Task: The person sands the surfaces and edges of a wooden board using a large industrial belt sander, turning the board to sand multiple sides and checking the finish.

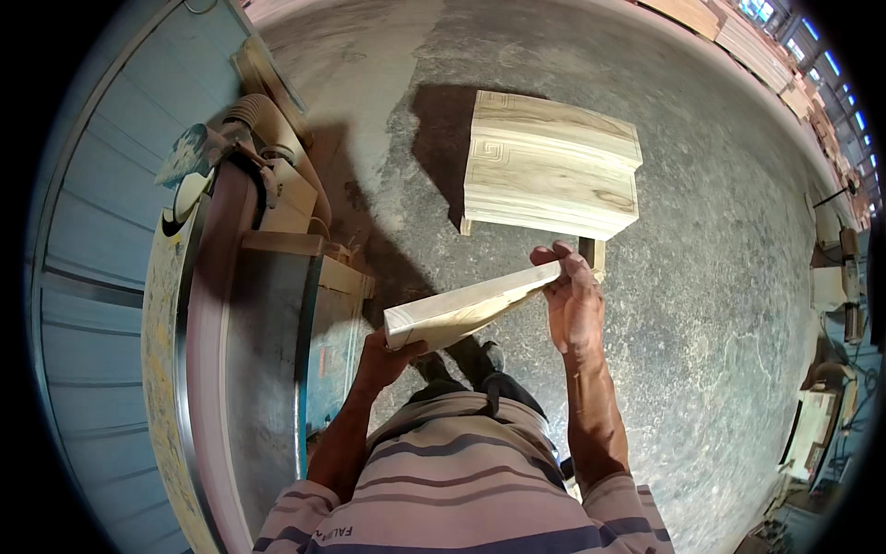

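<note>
A pale wooden board [471, 300] is tilted up on edge in front of my body, its long narrow edge facing up. My left hand [388, 358] grips the board's near left corner, with the fingers wrapped under it. At the far right end, my right hand [574, 300] holds the other corner, thumb and fingers around the edge. Beyond the board, a stack of similar wooden boards [554, 162] rests on low wooden supports; square spiral grooves show at the stack's left side.
On my left stands a belt sander [210, 305] with a long upright belt and a metal table [268, 360]. A ribbed hose [242, 111] sits at its far end. Blue panels [92, 369] line the left wall. Lumber piles [738, 42] lie far right, with wood pieces [812, 429] nearer.
</note>
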The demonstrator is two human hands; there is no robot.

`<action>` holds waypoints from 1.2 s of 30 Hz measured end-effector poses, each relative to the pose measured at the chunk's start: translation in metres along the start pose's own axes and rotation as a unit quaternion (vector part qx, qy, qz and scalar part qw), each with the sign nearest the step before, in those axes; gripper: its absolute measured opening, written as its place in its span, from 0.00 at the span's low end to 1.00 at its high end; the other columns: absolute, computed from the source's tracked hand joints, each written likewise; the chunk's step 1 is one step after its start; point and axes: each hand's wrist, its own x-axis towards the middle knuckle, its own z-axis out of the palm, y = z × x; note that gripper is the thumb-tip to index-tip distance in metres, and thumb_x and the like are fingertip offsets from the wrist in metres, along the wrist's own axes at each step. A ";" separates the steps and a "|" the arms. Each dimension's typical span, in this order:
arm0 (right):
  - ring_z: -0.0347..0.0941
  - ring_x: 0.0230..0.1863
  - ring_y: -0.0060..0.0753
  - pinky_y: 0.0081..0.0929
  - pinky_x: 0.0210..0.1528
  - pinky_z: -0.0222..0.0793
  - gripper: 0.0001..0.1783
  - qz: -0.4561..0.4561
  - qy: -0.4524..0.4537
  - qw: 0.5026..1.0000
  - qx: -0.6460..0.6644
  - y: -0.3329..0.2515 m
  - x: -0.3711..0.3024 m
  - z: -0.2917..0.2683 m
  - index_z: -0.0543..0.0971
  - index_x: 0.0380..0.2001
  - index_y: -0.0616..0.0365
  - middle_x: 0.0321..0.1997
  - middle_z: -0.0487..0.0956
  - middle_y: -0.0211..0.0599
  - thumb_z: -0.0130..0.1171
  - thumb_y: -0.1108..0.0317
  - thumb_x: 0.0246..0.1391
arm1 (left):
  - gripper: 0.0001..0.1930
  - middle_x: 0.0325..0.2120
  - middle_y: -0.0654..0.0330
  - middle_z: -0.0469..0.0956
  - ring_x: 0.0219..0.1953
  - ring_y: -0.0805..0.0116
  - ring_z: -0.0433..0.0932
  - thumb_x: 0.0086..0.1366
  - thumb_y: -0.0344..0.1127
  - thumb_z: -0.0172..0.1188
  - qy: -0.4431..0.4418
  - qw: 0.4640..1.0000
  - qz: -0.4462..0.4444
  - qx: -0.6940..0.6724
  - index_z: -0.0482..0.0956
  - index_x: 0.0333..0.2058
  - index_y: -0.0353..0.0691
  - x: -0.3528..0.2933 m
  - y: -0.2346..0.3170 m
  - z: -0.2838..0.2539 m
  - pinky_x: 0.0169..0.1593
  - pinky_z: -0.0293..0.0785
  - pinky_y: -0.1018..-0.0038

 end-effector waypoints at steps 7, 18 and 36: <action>0.59 0.59 0.44 0.38 0.60 0.55 0.32 -0.247 -0.009 0.915 -0.319 -0.041 -0.032 0.037 0.56 0.58 0.66 0.56 0.63 0.56 0.49 0.59 0.56 | 0.18 0.28 0.57 0.79 0.31 0.74 0.76 0.47 0.34 0.67 -0.004 0.994 0.034 0.105 0.77 0.38 0.37 -0.001 -0.002 0.006 0.36 0.72 0.74; 0.62 0.58 0.39 0.40 0.62 0.50 0.27 -0.409 -0.262 0.668 -0.564 -0.015 -0.054 0.042 0.67 0.48 0.64 0.54 0.70 0.41 0.60 0.63 0.45 | 0.14 0.24 0.58 0.78 0.28 0.73 0.76 0.48 0.38 0.68 0.009 0.985 0.082 0.149 0.77 0.32 0.38 -0.006 0.018 0.008 0.33 0.72 0.73; 0.66 0.49 0.35 0.30 0.52 0.61 0.22 -0.196 0.144 0.930 -0.274 0.037 0.030 -0.115 0.65 0.49 0.67 0.46 0.71 0.45 0.50 0.63 0.57 | 0.15 0.25 0.59 0.79 0.28 0.73 0.77 0.47 0.35 0.66 0.155 0.967 0.199 0.029 0.78 0.34 0.35 -0.009 0.110 -0.019 0.33 0.72 0.73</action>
